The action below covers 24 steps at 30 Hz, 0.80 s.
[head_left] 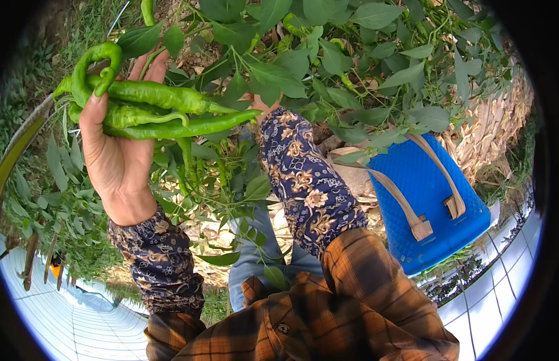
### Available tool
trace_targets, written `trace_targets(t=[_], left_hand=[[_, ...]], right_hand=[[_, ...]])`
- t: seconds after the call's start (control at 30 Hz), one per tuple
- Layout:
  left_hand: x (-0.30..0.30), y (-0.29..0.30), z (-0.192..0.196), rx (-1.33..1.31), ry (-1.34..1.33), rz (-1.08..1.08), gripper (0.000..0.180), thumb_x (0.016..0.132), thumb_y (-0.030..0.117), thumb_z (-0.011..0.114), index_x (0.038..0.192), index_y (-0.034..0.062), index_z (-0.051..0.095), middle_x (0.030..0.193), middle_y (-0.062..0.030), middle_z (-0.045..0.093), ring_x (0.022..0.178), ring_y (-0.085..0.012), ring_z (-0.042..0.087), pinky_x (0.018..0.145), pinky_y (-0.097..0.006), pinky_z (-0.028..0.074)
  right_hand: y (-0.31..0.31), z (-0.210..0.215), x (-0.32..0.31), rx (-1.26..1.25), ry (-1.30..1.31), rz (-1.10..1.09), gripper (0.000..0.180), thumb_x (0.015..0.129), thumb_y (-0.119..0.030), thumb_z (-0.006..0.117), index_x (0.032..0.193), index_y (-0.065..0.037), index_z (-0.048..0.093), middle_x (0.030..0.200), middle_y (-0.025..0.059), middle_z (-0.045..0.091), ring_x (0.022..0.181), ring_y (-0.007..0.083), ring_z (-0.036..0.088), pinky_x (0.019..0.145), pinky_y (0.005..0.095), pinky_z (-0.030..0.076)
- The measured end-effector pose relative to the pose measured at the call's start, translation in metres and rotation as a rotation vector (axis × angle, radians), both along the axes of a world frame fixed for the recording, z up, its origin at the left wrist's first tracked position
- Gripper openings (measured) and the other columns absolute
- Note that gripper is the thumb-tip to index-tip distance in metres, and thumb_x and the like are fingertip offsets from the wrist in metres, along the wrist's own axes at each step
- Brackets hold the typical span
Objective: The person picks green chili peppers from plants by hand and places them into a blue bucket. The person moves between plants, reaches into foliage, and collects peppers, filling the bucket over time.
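Note:
Several long green chili peppers [162,96] lie across my left hand [118,159], whose thumb is wrapped over them. One curled pepper loops up beside the thumb. My right hand [267,107] reaches in among the leaves of the pepper plant [276,75]. Leaves and the peppers' tips cover most of it, so its fingers are hidden. More green peppers [188,162] hang on the plant below the held bunch. Dark blue flowered sleeve covers run over both my forearms.
To the right is a blue plastic container [420,198] with two tan straps [399,201]. Dry husk-like litter [496,114] covers the ground beside the plants. My jeans-clad legs [255,253] are below the foliage. At the far left a curved stalk or pole [18,150] rises.

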State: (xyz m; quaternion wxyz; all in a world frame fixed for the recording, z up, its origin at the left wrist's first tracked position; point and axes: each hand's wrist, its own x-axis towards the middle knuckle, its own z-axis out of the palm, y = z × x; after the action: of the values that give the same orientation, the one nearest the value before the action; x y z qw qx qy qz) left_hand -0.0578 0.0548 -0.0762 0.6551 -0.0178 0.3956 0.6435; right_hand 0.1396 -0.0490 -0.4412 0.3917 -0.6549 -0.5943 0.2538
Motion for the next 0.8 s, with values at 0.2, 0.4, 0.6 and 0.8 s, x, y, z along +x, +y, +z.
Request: trace_targets(t=[0.2, 0.4, 0.6, 0.8], left_hand=[[-0.068, 0.034, -0.049, -0.144, 0.055, 0.129, 0.029, 0.089, 0.009, 0.064, 0.113, -0.0032, 0.053, 0.134, -0.0259, 0.049, 0.135, -0.0466, 0.036, 0.115, -0.063, 0.024], [-0.083, 0.024, -0.096, -0.28, 0.132, 0.116, 0.04, 0.088, 0.008, 0.065, 0.123, -0.001, 0.048, 0.129, -0.0211, 0.054, 0.126, -0.0421, 0.049, 0.112, -0.062, 0.033], [-0.085, -0.007, -0.097, -0.346, 0.212, -0.022, 0.048, 0.09, 0.011, 0.064, 0.13, -0.0036, 0.04, 0.131, -0.0261, 0.052, 0.126, -0.0459, 0.047, 0.112, -0.06, 0.033], [-0.08, -0.006, -0.084, -0.335, 0.23, -0.116, 0.049, 0.091, 0.014, 0.064, 0.132, -0.0024, 0.042, 0.13, -0.0229, 0.054, 0.129, -0.0446, 0.046, 0.112, -0.058, 0.033]], right_hand=[[0.06, 0.075, -0.05, -0.689, 1.278, -0.784, 0.012, 0.091, -0.013, 0.062, 0.099, -0.006, 0.056, 0.086, 0.0049, 0.059, 0.072, 0.0205, 0.058, 0.06, 0.0351, 0.045], [0.092, 0.092, -0.039, -0.813, 1.396, -1.156, 0.018, 0.093, -0.02, 0.064, 0.085, -0.008, 0.052, 0.074, 0.0019, 0.049, 0.058, 0.0142, 0.047, 0.045, 0.0309, 0.038], [0.09, 0.103, -0.039, -0.86, 1.436, -1.375, 0.021, 0.089, -0.021, 0.065, 0.08, -0.01, 0.05, 0.07, 0.0011, 0.048, 0.058, 0.0131, 0.044, 0.046, 0.0319, 0.036], [0.064, 0.119, -0.035, -0.772, 1.426, -1.311, 0.015, 0.09, -0.02, 0.057, 0.081, -0.009, 0.052, 0.07, 0.0029, 0.049, 0.063, 0.0169, 0.048, 0.055, 0.0372, 0.044]])
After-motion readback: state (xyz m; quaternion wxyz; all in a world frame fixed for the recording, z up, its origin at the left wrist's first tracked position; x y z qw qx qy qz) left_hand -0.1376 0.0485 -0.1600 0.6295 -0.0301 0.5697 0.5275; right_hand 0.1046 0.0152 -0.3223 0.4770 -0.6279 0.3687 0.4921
